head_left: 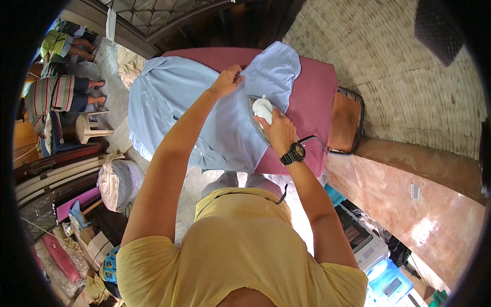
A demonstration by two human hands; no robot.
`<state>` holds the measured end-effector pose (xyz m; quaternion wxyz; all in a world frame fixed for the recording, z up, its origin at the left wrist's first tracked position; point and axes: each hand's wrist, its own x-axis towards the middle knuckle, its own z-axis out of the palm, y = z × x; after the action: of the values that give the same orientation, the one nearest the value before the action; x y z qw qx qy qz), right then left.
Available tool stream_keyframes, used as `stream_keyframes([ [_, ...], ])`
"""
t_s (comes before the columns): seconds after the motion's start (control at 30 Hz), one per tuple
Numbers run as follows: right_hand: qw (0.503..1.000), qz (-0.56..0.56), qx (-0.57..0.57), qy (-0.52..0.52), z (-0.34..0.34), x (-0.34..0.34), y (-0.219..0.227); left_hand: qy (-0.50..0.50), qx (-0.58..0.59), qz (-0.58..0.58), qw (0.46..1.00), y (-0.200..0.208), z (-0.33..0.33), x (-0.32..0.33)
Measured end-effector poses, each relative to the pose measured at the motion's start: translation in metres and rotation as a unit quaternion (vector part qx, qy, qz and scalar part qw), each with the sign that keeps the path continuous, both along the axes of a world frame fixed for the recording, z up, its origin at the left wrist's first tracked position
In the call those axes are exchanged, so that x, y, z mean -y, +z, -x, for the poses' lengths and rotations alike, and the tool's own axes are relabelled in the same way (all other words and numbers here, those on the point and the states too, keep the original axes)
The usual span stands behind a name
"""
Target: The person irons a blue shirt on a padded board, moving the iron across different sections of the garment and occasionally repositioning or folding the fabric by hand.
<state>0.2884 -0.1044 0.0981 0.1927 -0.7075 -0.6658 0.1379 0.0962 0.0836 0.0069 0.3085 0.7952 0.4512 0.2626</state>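
A light blue button shirt (169,102) lies spread over an ironing board with a dark red cover (314,112). Its sleeve (279,66) stretches toward the far right of the board. My left hand (227,81) is closed, its curled fingers pinching the cloth near the far edge, where the sleeve joins the body. In my right hand (280,132) is a white clothes iron (263,109), gripped by the handle. The iron rests on the shirt close to its right edge, with its tip pointing away from me. A dark cord runs off by my right wrist.
A brown panel in a dark metal frame (345,122) extends from the board's right end, beside a low wall (404,179). To the left stand a beige plastic stool (84,128) and a stuffed bag (120,181). Two people (53,94) are at the far left. A blue water jug (388,281) is at the lower right.
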Motion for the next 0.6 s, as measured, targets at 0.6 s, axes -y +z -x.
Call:
stream_keyframes([
  [0.6, 0.993, 0.083, -0.032, -0.081, -0.004, -0.019, 0.004, 0.073, -0.037, 0.072, 0.994, -0.01, -0.049, -0.062],
])
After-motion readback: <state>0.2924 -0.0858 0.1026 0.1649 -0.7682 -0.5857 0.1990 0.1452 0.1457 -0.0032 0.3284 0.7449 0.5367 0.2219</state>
